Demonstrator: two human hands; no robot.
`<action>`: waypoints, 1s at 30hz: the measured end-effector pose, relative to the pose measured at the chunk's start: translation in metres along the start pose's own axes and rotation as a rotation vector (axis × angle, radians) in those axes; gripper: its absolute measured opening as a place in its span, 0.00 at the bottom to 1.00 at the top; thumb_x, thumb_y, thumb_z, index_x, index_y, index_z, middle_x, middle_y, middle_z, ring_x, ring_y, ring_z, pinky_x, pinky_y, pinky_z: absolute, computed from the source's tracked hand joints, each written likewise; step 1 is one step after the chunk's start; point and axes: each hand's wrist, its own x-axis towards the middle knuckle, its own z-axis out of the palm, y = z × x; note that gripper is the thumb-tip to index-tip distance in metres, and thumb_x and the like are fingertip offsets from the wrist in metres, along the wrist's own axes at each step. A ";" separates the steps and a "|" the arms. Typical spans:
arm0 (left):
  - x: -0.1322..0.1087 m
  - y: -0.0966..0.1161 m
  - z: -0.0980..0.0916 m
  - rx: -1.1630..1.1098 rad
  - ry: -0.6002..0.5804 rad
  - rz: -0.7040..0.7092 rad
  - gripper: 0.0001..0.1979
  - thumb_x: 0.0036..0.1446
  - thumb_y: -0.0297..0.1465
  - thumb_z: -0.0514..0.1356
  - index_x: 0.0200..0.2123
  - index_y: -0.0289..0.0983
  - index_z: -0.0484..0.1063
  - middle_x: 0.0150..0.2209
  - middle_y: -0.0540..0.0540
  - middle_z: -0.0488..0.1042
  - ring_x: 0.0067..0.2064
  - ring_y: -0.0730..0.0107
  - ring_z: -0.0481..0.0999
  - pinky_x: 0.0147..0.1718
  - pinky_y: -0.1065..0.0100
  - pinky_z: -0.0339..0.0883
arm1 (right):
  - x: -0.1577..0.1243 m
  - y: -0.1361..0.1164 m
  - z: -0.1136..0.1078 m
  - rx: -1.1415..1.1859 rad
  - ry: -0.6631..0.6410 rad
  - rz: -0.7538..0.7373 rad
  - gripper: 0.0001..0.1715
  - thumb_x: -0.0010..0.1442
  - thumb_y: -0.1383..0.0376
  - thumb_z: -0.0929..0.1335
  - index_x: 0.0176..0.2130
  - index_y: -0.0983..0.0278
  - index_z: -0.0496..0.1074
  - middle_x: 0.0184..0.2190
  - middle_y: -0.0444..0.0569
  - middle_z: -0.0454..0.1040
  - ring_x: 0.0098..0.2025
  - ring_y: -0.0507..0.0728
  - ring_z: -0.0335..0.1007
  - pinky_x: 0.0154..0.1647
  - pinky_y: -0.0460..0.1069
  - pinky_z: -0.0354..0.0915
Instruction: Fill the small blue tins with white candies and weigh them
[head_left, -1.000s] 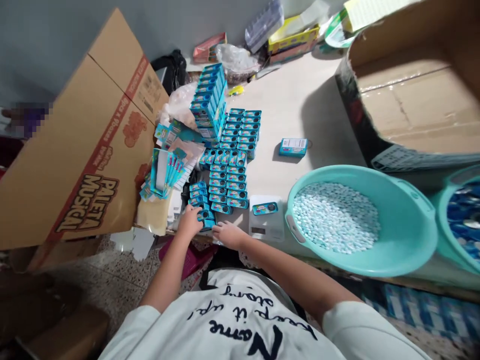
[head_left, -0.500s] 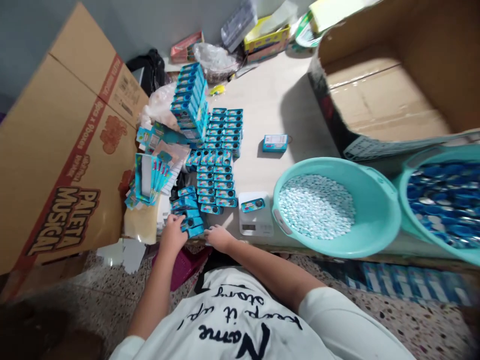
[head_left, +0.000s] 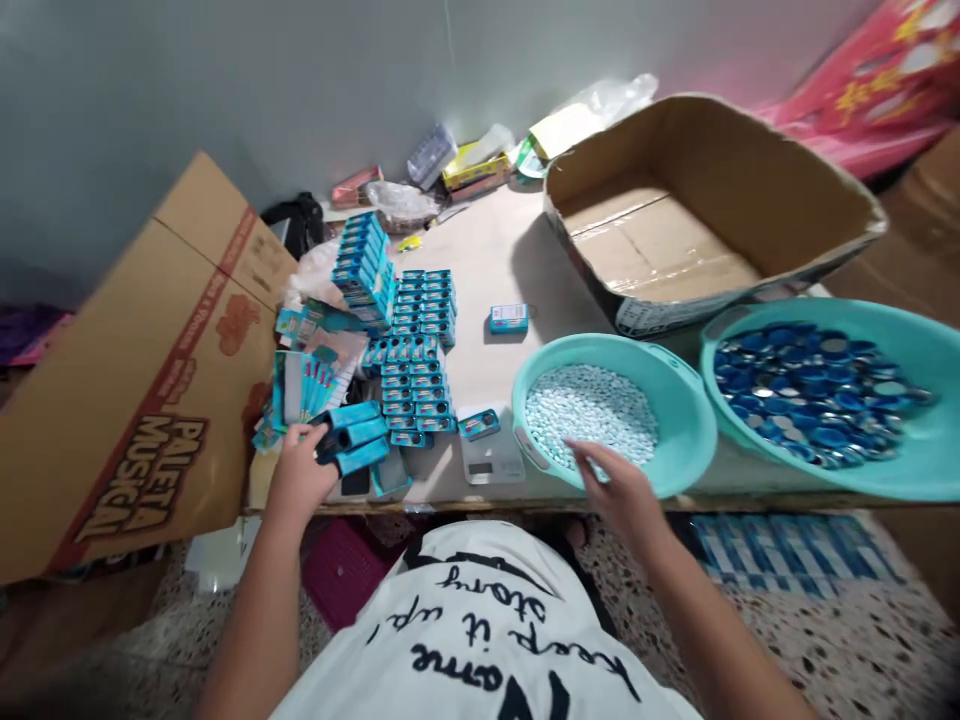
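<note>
At the table's near left, my left hand (head_left: 304, 465) is closed on the ends of a few small blue cartons (head_left: 358, 432), which lie side by side with dark openings. A dark flat object (head_left: 355, 482) shows below them. My right hand (head_left: 619, 490) is over the near rim of a turquoise basin (head_left: 690, 440), fingers stretched towards the small white pellets (head_left: 592, 405) inside; nothing shows in them. Between the hands, a blue carton with a round dark window (head_left: 478, 424) rests on a white digital scale (head_left: 491, 465).
Rows of blue cartons (head_left: 416, 380) and a taller carton stack (head_left: 364, 265) stand behind the left hand. One carton (head_left: 508, 318) lies apart. A second basin (head_left: 922, 440) holds blue-and-silver discs. Large cardboard boxes stand left (head_left: 172, 370) and back right (head_left: 720, 190).
My right hand has moved right, from the table edge by the cartons to the pellet basin. My left hand has shifted left with the cartons. The view has swung right.
</note>
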 end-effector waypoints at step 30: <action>0.131 0.168 0.083 0.136 -0.245 0.451 0.30 0.54 0.27 0.60 0.62 0.43 0.71 0.54 0.42 0.66 0.39 0.62 0.78 0.34 0.67 0.71 | -0.189 0.021 -0.061 -0.214 0.186 0.657 0.22 0.61 0.54 0.61 0.41 0.60 0.79 0.47 0.57 0.81 0.50 0.65 0.79 0.53 0.59 0.75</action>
